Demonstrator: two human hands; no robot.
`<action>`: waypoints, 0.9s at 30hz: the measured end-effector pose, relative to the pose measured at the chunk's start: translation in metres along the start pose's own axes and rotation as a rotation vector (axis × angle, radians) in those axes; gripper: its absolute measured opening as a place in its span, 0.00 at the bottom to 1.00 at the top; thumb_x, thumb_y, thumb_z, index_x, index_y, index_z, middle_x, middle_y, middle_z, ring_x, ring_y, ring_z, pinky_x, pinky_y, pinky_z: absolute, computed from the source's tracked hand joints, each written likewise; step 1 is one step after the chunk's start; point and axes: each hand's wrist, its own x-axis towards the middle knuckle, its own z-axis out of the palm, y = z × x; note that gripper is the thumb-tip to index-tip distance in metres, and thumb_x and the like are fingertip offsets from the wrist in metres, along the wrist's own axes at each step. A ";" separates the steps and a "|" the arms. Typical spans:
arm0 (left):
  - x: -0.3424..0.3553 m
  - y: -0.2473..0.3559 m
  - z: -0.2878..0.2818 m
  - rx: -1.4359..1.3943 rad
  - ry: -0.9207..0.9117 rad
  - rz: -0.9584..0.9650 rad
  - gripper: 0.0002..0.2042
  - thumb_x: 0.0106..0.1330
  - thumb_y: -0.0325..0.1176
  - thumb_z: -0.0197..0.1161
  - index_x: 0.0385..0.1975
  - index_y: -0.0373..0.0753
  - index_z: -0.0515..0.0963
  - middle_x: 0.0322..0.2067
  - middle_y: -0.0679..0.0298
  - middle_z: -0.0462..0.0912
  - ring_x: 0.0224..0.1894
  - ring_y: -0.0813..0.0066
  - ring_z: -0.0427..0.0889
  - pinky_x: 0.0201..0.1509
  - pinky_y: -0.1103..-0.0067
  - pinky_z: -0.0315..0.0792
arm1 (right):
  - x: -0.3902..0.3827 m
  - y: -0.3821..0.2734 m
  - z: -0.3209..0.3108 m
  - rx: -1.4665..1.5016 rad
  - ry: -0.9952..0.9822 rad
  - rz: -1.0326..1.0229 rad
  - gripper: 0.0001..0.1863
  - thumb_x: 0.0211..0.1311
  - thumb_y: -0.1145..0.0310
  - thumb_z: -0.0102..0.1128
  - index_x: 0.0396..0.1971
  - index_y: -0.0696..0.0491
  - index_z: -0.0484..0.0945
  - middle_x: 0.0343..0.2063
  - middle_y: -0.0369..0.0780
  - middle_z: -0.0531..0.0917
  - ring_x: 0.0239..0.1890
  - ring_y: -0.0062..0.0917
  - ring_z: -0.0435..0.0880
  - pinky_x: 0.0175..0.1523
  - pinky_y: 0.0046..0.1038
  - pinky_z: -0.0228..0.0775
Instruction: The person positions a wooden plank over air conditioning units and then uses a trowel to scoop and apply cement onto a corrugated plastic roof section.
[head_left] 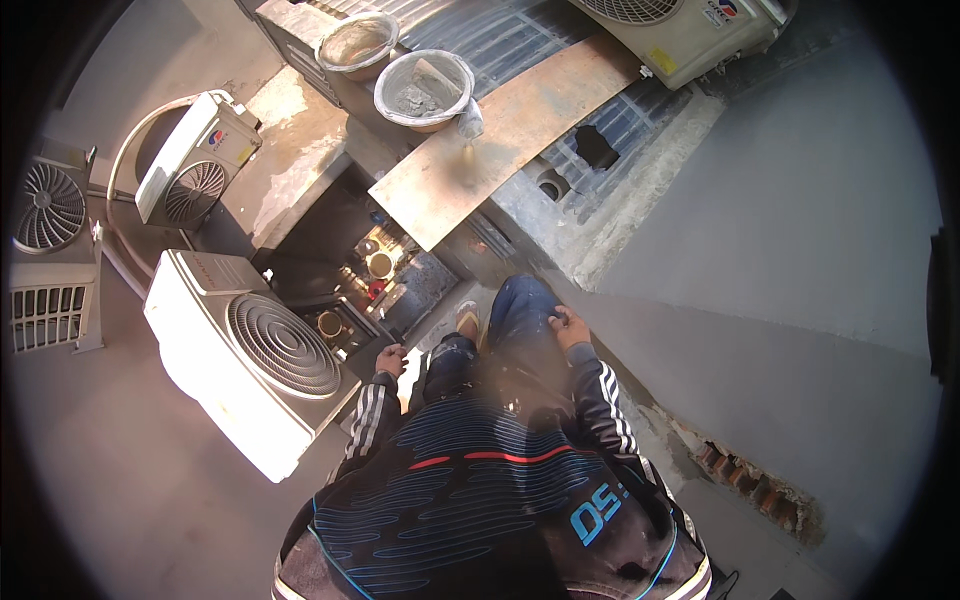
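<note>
My left hand [389, 361] hangs beside my leg near the white outdoor air-conditioning unit [190, 355], its fingers curled with nothing visible in them. My right hand [567, 326] rests against my bent right leg in blue trousers [518, 308], fingers loosely curled, nothing visible in them. My sandalled foot [466, 322] shows below. Ahead, a long board [540, 110] lies over corrugated sheeting, with a bucket of grey mix [415, 98] and a tool standing in it at its left end, and a second bucket [355, 40] behind.
More outdoor units [195, 160] [50, 210] stand at left with pipes, and another [670, 30] at top right. Below the board is a dark opening with small containers [380, 265]. A grey rendered surface [780, 250] fills the right, with broken brickwork [755, 480] along its lower edge.
</note>
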 end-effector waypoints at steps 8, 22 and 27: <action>-0.116 -0.107 -0.020 -0.274 0.131 -0.300 0.16 0.65 0.38 0.57 0.48 0.37 0.74 0.42 0.52 0.80 0.42 0.58 0.81 0.40 0.67 0.78 | 0.125 -0.188 0.031 -0.341 -0.239 -0.368 0.30 0.58 0.50 0.58 0.58 0.51 0.68 0.46 0.49 0.80 0.52 0.42 0.78 0.57 0.40 0.68; -0.242 -0.019 0.066 -0.334 0.403 -0.492 0.18 0.65 0.39 0.58 0.53 0.41 0.70 0.49 0.51 0.76 0.47 0.55 0.78 0.45 0.64 0.76 | 0.355 -0.243 0.135 -0.324 -0.269 0.025 0.33 0.55 0.48 0.62 0.53 0.53 0.63 0.48 0.50 0.78 0.51 0.41 0.79 0.55 0.40 0.71; -0.233 0.008 0.093 -0.334 0.421 -0.505 0.20 0.65 0.39 0.58 0.55 0.42 0.68 0.51 0.51 0.74 0.49 0.54 0.78 0.47 0.62 0.76 | 0.374 -0.237 0.151 -0.287 -0.263 0.062 0.32 0.54 0.50 0.63 0.52 0.54 0.66 0.48 0.49 0.79 0.50 0.41 0.80 0.55 0.40 0.71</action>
